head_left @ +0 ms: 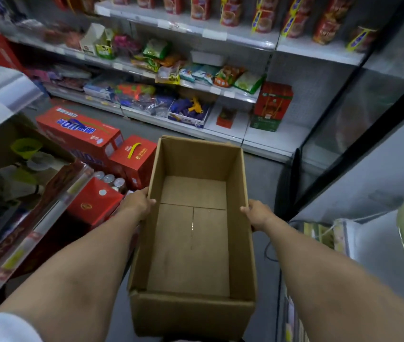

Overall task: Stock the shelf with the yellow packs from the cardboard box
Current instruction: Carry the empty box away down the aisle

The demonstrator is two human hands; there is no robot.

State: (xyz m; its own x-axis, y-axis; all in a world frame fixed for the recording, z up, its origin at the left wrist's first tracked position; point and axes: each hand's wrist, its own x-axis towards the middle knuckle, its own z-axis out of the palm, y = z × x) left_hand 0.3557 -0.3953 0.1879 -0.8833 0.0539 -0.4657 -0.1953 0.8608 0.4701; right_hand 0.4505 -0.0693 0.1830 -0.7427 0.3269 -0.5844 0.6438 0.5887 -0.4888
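The cardboard box (191, 314) is held open-topped in front of the person, above the floor (265, 181), with its bare bottom panels showing. The left hand (138, 202) grips the left wall, thumb hooked over the rim. The right hand (257, 213) grips the right wall the same way, its fingers hidden outside. Left of the box, red cartons (79, 130) stand on the floor. Beyond, the shelf (270, 137) carries a green-and-red carton (271, 107) and, higher up, blurred bags (220, 75) that look like snacks.
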